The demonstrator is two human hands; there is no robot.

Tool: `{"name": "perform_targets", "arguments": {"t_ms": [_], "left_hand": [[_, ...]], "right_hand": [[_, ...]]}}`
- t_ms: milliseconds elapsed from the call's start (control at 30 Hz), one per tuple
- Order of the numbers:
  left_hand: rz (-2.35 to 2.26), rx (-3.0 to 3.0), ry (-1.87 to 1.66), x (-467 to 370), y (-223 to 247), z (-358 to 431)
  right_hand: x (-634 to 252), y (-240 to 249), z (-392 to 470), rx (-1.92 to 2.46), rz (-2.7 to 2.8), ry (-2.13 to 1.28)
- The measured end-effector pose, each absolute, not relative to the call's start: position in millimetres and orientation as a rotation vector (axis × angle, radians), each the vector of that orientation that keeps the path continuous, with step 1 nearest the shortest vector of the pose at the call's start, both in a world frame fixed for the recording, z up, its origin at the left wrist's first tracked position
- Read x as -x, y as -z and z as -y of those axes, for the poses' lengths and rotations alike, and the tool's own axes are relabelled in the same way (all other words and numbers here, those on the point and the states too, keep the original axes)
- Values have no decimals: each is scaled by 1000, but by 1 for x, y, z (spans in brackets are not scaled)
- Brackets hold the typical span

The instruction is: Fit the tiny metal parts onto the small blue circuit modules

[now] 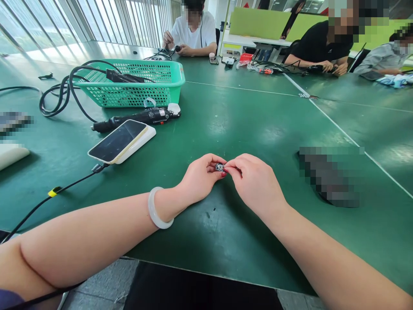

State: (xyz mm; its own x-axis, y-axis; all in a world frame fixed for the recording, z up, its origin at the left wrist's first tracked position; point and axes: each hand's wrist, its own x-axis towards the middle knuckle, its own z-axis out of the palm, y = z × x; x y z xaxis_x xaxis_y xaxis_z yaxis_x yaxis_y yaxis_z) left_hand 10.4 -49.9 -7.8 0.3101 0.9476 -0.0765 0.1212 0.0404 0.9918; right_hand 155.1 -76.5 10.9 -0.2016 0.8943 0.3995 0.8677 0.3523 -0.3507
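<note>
Just above the green tabletop (200,232), my two hands meet over a small black-and-silver part (220,167). It looks like a tiny metal component, too small to name. My left hand (201,178), with a white bangle (156,209) on its wrist, pinches the part between thumb and fingers. From the other side, the thumb and forefinger of my right hand (253,178) close in a pinch at the part's right end. Whether a second small piece sits in the right fingertips is hidden.
A phone (118,140) on a white stand, a black corded electric screwdriver (138,118) and a green basket (132,97) with cables lie left. At right rests a blurred dark object (329,178). Several people sit across the table, one a person in a white shirt (196,32).
</note>
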Motion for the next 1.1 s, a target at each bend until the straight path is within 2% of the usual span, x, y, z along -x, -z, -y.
{"name": "perform_targets", "arguments": {"t_ms": [733,1100], "left_hand": [[-1012,-1255,-898,-10,6,48],[-993,-1206,-899,-8,7,48]], "right_hand": [[-160,-13,78,1504,2039,3],[-164,-9,78,1605,2110,-126]]}}
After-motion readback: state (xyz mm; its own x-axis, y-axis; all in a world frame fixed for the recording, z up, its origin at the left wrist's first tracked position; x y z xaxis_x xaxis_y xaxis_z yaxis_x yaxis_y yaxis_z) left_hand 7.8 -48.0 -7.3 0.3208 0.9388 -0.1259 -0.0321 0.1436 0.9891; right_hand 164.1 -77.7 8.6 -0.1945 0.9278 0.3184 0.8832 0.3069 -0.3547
